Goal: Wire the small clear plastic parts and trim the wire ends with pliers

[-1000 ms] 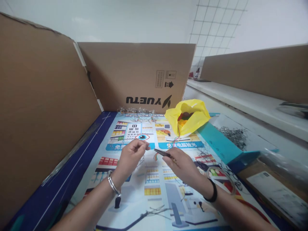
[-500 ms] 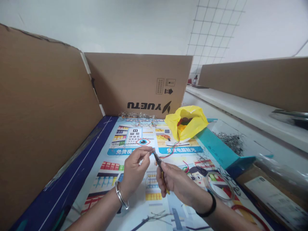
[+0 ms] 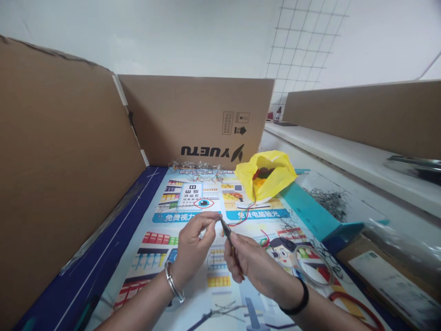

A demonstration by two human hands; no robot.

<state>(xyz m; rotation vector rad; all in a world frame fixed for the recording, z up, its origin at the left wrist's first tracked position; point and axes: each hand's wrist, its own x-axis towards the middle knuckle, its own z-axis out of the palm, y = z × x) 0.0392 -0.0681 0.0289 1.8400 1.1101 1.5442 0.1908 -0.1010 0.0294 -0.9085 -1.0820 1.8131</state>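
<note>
My right hand is wrapped round a pair of pliers, whose dark narrow jaws point up and to the left. The fingers of my left hand pinch together at the jaws' tip; what they hold is too small to make out. Thin red and green wires run from a yellow bag down to near the pliers' tip. A short red and green wire end shows just beyond my right hand. Most of the pliers' handles are hidden in my right palm.
A printed poster covers the table. Dark wire pieces lie at the front, and tangled silvery wire at the back. To the right are a clear ring-shaped roll, a teal box flap and a parcel. Cardboard panels stand around.
Both hands stay at nearly the same spot, with the pliers' tip still at my left fingertips. Less of the pliers' yellow handle shows below my right hand. The view has shifted slightly.
</note>
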